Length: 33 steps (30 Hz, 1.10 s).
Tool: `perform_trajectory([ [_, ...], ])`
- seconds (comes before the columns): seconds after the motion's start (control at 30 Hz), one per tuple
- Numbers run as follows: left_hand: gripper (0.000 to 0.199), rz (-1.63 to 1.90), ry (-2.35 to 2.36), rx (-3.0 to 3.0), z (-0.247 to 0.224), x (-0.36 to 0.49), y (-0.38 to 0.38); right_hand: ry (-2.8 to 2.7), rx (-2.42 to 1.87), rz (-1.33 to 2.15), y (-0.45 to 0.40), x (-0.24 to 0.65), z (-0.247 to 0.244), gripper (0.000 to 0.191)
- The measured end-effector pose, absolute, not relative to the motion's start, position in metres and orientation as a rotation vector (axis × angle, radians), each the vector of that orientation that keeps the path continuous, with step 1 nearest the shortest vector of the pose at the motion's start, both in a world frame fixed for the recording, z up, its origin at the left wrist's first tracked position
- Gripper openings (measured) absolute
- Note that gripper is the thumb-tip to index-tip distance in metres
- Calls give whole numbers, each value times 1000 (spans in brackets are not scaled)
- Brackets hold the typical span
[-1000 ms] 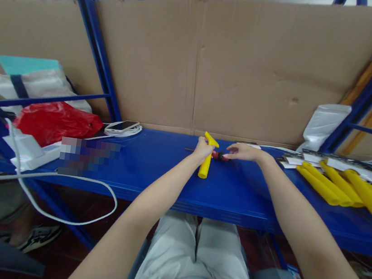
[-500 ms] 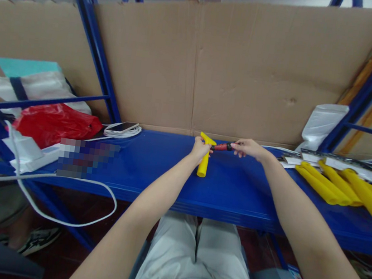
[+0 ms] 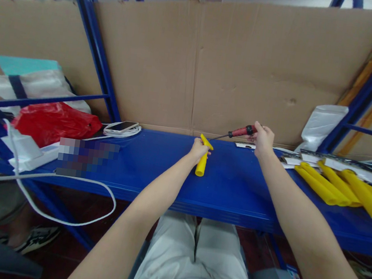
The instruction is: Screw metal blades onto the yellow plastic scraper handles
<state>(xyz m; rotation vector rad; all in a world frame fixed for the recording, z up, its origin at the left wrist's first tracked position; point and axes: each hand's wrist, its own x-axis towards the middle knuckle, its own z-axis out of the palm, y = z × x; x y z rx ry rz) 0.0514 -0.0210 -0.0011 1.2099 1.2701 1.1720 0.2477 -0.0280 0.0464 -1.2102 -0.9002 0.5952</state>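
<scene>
A yellow T-shaped piece (image 3: 201, 165) with a tube-like handle is held upright over the blue table by my left hand (image 3: 200, 148), whose fingers wrap round it just below its top. My right hand (image 3: 262, 139) grips the end of a red and black screwdriver (image 3: 242, 131). The thin shaft slants down to the left, and its tip is close to the top of the yellow piece; whether they touch I cannot tell.
Several yellow tubes (image 3: 347, 188) lie on the blue table (image 3: 226, 195) at the right, by white packets. At the left are a red bag (image 3: 56, 122), a phone (image 3: 123, 126) on a coiled white cable and a white cord. Cardboard (image 3: 250, 70) stands behind.
My right hand has moved up and to the right with the screwdriver, so its long shaft now shows. A small white strip on the table behind has come into view. My left hand is almost unchanged.
</scene>
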Motion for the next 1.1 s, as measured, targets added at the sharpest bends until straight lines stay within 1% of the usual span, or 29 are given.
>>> perform_trajectory([
  [0.17,38,1106,1234,1225,3,52,-26,-935,-1169,564,-20,250,43,34],
  [0.33,37,1081,1237,1250,5,53,-28,-950,-1157,539,-16,253,41,38],
  [0.53,29,1082,1208,1242,5,53,-27,-928,-1174,540,-18,253,41,34],
  [0.73,28,1084,1204,1260,5,53,-27,-917,-1166,557,-21,251,43,32],
  [0.9,30,1095,1201,1245,5,53,-26,-854,-1135,588,-25,245,45,27],
  [1.1,36,1073,1223,1274,4,54,-26,-755,-1050,614,-28,239,48,30],
])
